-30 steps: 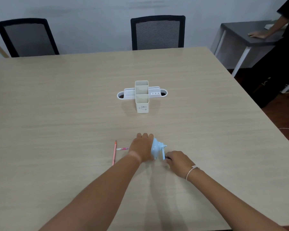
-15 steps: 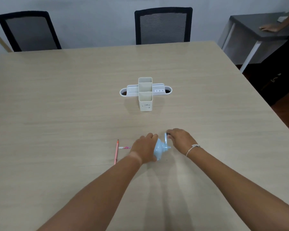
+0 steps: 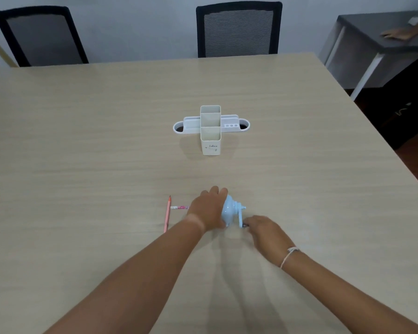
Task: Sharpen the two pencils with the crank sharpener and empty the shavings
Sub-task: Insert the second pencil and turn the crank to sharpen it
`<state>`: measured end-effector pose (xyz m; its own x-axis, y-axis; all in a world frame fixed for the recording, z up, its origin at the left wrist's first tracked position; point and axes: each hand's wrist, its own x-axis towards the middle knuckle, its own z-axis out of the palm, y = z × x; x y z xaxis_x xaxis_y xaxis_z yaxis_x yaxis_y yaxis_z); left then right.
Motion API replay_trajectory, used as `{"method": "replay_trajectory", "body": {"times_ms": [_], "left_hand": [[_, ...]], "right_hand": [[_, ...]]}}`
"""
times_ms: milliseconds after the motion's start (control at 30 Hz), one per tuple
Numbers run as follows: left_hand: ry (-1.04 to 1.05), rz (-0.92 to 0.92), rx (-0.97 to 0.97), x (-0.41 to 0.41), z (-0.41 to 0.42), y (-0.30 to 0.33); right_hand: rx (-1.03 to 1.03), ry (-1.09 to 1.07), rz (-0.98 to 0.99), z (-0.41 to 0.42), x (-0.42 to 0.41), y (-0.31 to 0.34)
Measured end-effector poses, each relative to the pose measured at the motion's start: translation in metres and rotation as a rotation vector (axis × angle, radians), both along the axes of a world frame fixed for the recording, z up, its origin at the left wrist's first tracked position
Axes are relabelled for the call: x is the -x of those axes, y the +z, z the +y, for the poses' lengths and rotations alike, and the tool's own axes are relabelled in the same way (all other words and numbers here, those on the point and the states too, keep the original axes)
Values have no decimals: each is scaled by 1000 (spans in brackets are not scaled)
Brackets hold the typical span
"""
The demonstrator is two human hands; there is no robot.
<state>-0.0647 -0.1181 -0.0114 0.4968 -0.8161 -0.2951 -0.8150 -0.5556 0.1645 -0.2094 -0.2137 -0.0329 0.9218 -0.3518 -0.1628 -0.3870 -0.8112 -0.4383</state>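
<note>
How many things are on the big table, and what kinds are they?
Pencils: 2, a pink pencil lying loose and a patterned pencil poking into the sharpener.
Crank sharpeners: 1, the blue sharpener.
Desk organizers: 1, the white organizer.
Total: 4.

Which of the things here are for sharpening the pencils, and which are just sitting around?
For the job:
- blue crank sharpener, held by the left hand
- crank handle, pinched by the right hand
- patterned pencil going into the sharpener
- pink pencil lying on the table

Just sitting around:
- white desk organizer
- two black chairs
- grey side table
</note>
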Motion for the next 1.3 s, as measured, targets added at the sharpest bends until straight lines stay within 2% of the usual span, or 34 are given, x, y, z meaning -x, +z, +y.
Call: {"method": "replay_trajectory", "body": {"times_ms": [67, 167, 300, 433, 533, 600, 700, 833, 933, 1000, 1100, 1200, 1300], "left_hand": [[-5, 4, 5, 0, 0, 0], [-5, 14, 8, -1, 0, -1], [-6, 21, 7, -2, 0, -2], [14, 20, 19, -1, 0, -2], [22, 18, 12, 0, 0, -3], [24, 20, 10, -1, 0, -3], [26, 25, 10, 0, -2, -4], [7, 15, -4, -2, -3, -3], [10, 31, -2, -2, -2, -2], [17, 27, -1, -2, -2, -2], [17, 30, -7, -1, -2, -1], [24, 32, -4, -1, -2, -1], [21, 25, -4, -1, -3, -1]], "right_hand": [[12, -30, -90, -10, -15, 17], [40, -71, -110, -32, -46, 22], [50, -106, 58, -39, -68, -5], [-11, -83, 152, -15, -41, -24], [-8, 47, -30, 1, -3, -10], [12, 20, -144, -4, 0, 5], [38, -46, -192, -25, -34, 16], [46, -87, -16, -46, -69, -7], [12, -91, 100, -30, -57, -27], [7, -21, 103, -16, -35, -31], [-7, 73, -61, -3, 0, -8], [30, 20, -192, -16, -16, 16], [10, -68, -137, -39, -56, 12]]}}
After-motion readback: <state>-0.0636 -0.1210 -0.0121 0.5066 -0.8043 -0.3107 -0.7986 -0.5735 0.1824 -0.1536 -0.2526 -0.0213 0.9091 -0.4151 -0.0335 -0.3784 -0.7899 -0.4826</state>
